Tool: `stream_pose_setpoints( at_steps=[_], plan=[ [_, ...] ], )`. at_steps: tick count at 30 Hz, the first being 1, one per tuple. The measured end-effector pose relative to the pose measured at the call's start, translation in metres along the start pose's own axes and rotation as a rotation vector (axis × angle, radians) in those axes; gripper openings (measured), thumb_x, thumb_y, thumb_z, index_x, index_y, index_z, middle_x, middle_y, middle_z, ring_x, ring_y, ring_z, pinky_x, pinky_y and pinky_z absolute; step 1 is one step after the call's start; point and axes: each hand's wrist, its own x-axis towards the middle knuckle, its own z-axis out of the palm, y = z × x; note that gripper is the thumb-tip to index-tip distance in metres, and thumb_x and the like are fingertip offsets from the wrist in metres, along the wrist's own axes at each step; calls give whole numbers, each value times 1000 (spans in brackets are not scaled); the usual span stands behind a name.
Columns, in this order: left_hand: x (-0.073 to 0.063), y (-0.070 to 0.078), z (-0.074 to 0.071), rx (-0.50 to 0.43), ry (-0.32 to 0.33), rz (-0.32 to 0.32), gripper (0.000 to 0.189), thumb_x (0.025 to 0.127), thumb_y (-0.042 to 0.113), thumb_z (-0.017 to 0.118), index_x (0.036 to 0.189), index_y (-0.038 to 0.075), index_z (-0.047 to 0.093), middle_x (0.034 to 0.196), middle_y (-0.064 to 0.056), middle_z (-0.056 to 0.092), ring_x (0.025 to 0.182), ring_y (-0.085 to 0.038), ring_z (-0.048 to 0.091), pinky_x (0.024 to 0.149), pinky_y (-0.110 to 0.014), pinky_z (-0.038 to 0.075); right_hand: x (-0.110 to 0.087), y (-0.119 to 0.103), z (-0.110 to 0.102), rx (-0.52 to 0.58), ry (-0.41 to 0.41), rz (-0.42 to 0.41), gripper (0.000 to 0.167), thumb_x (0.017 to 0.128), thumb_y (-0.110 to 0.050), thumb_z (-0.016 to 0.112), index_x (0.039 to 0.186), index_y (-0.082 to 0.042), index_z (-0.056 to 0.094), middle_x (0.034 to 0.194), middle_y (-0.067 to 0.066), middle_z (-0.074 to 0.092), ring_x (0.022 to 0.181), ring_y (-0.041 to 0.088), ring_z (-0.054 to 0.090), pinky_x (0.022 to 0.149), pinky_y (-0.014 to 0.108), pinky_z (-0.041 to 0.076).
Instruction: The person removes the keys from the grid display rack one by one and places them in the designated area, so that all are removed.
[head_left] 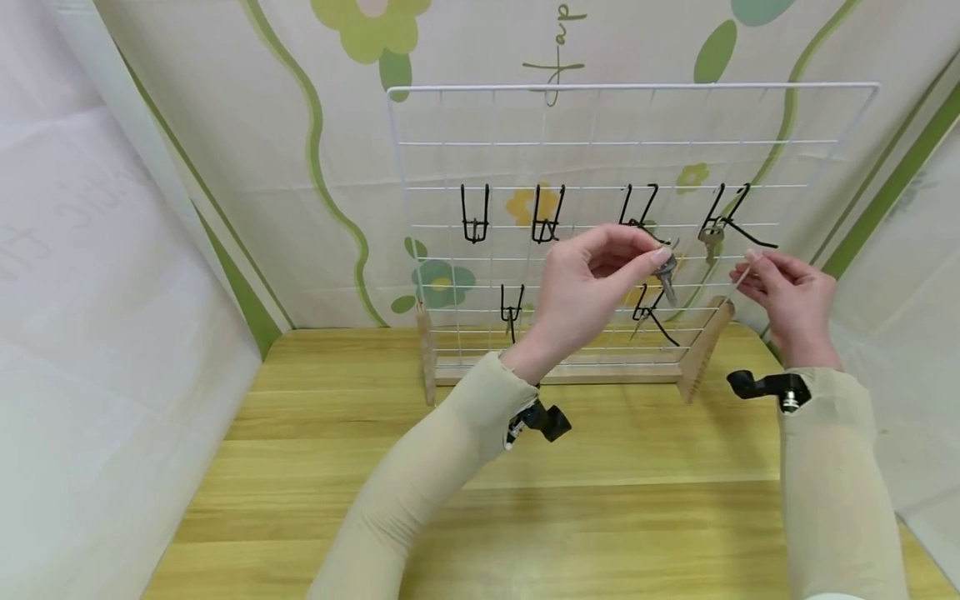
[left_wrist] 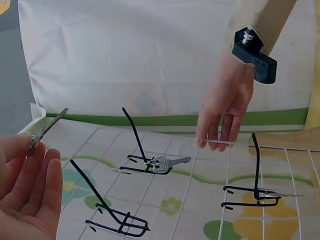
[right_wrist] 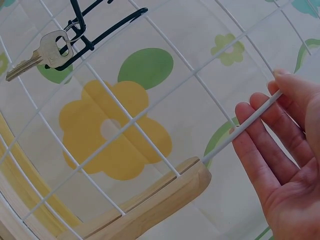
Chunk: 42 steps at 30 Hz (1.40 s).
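Head view: right of centre, the left hand (head_left: 573, 287) pinches a metal key (head_left: 667, 285) before a white wire grid (head_left: 633, 87); at the right, the right hand (head_left: 798, 298) holds the grid's side wire. The step in hand appears to be offering the key to the hooks while the grid is steadied. Left wrist view: the left thumb and fingers hold the key, seen edge-on, at left; a bent black wire hook (left_wrist: 120, 220), lower left, shows no key, and the next move would seem to call for aligning the key's hole or ring with its slanting prong. Right wrist view: a flat, silvery, notched hung key (right_wrist: 50, 52) occupies the upper left; a slotted, round-ended pale wooden foot (right_wrist: 170, 200) supports the grid at bottom centre.
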Motion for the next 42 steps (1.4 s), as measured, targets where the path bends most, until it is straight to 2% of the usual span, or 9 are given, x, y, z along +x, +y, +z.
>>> stream_pose_setpoints(
  at_steps=[4,8,11,15,21,27,34,38,42],
  plan=[
    [-14,-5,-11,8,-48,10,8,95,7,74,101,2,72,96,-4,73,81,-14,69,73,-29,58,0,0,-1,-6,-3,0,30,87,-6,80,113,7,72,92,17,75,80,25,75,72,32,60],
    [-33,-23,-24,61,-98,-8,9,95,11,74,100,4,73,95,-2,73,80,-14,68,71,-29,58,0,1,-1,-7,-4,-2,30,88,-6,80,113,7,72,92,17,75,80,24,75,72,32,59],
    [-49,-44,-36,126,-118,-66,10,95,15,75,99,6,74,95,1,73,79,-10,67,71,-28,57,0,1,-1,-3,-3,-7,30,87,-6,80,113,8,73,92,17,75,80,24,75,73,32,59],
    [-77,-69,-50,162,-133,-186,9,95,18,76,98,10,75,92,5,73,80,-9,67,71,-28,58,0,1,0,-8,-2,-10,30,87,-6,80,113,8,73,92,17,75,80,24,75,74,32,59],
    [-111,-87,-58,137,-224,-262,8,95,18,76,99,11,75,93,6,73,82,-12,69,75,-31,59,1,-2,0,-4,4,-15,29,87,-5,80,112,8,73,90,17,75,78,25,75,73,33,59],
    [-134,-112,-60,102,-228,-391,7,94,18,77,98,12,76,93,3,72,84,-21,70,76,-30,58,1,0,-1,13,0,0,29,87,-4,80,112,9,72,90,18,75,78,25,75,71,32,60],
    [-162,-153,-78,151,-223,-521,8,92,16,79,95,9,75,88,3,72,85,-29,69,74,-29,57,0,1,0,19,-1,3,27,88,-4,79,112,8,73,90,18,75,78,25,75,72,33,60],
    [-169,-171,-88,207,-237,-559,7,92,16,79,93,10,75,86,2,72,82,-24,68,70,-27,56,1,1,-1,25,-3,-10,30,88,-4,80,113,9,71,90,18,75,78,25,75,73,33,59],
    [-171,-181,-94,278,-270,-595,6,92,16,79,91,11,76,83,4,71,78,-21,67,65,-26,53,1,2,-1,42,-8,-14,33,88,-3,80,115,11,70,89,19,75,78,26,75,71,33,60]
  ],
)
